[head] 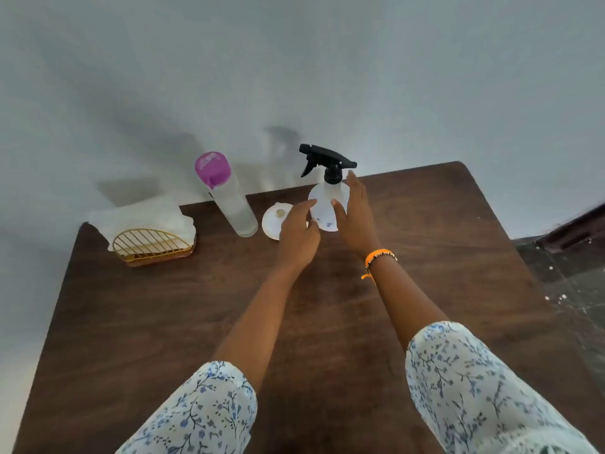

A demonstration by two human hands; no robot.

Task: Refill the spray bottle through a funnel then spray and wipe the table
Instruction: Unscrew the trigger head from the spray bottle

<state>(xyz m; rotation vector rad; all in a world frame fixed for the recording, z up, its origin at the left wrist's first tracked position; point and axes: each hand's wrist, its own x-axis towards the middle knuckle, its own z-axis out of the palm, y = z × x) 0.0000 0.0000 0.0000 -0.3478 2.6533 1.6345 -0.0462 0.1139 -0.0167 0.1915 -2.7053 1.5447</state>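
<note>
A clear spray bottle (324,204) with a black trigger head (327,160) stands upright near the far edge of the dark wooden table (196,322). My left hand (296,232) is just left of its base, fingers apart, fingertips at the bottle's side. My right hand (355,216) is open on its right side, thumb touching the bottle, fingers raised beside it. A white funnel (273,222) lies on the table to the left, partly behind my left hand. Further left stands a tall clear water bottle (234,204) with a purple cap (212,167).
At the far left corner a gold wire holder (152,245) holds white napkins (144,214). A pale wall rises right behind the table's far edge. Dark floor (569,290) shows past the table's right edge.
</note>
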